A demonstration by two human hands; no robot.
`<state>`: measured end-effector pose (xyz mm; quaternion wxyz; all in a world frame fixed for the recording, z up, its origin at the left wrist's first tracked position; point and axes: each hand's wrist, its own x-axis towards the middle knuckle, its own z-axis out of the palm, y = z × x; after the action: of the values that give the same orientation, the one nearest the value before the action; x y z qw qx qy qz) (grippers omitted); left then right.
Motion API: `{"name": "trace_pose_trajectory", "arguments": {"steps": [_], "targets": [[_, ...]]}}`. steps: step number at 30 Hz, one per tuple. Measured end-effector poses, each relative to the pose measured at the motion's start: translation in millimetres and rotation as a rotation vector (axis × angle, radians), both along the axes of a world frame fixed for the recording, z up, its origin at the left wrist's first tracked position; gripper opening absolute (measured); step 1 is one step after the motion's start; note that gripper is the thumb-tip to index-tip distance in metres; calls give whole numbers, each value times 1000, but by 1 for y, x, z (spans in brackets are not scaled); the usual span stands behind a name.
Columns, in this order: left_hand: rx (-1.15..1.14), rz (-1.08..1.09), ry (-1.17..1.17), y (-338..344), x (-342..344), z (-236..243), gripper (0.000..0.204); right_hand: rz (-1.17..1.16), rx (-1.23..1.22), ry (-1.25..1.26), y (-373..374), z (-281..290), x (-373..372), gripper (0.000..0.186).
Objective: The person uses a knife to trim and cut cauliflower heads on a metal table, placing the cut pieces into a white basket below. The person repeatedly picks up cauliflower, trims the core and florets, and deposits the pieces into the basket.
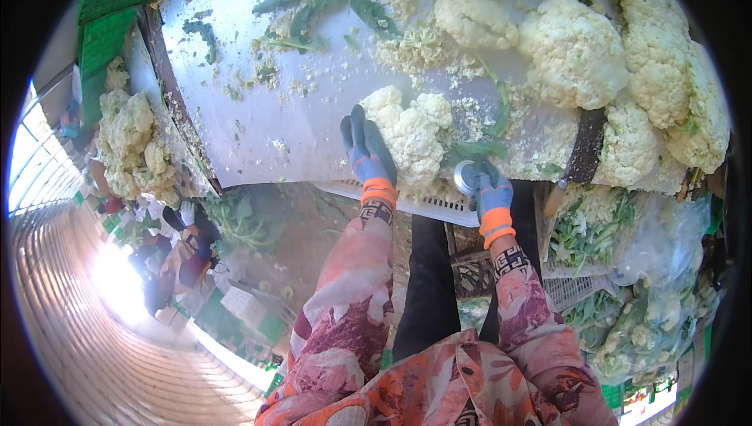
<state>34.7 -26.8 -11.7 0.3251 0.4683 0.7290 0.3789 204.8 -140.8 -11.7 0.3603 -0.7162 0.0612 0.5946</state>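
Note:
My left hand (pixel 370 152), in a blue-grey glove with an orange cuff, rests against the left side of a cauliflower head (pixel 413 132). Its fingers are stretched out and point away from me. The cauliflower lies at the near edge of the white tabletop (pixel 258 124), with a green leaf (pixel 476 149) at its right. My right hand (pixel 493 191), gloved alike, is closed around a round silver-coloured metal piece (pixel 466 178) just right of the cauliflower. What lies under that piece, inside the fingers, is hidden.
More cauliflower heads (pixel 576 50) are piled at the right. A dark, broad-bladed knife (pixel 586 144) with a wooden handle lies there. Leaf scraps (pixel 301 11) litter the table. A white crate (pixel 431 208) sits below its edge. People (pixel 176 254) are at the far left.

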Motion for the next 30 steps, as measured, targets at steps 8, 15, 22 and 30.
{"name": "trace_pose_trajectory", "arguments": {"steps": [8, 15, 22, 30], "targets": [[31, 26, -37, 5, 10, 1, 30, -22, 188, 66, 28, 25, -14, 33], [-15, 34, 87, 8, 8, 4, 29, -22, -39, 42, -33, 4, -14, 32], [-36, -6, 281, 1, 10, -1, 33, -45, 269, 0, 32, 32, -13, 31], [-69, -235, 744, -9, 38, 23, 42, 215, 344, -253, 127, 4, 1, 31]]}}
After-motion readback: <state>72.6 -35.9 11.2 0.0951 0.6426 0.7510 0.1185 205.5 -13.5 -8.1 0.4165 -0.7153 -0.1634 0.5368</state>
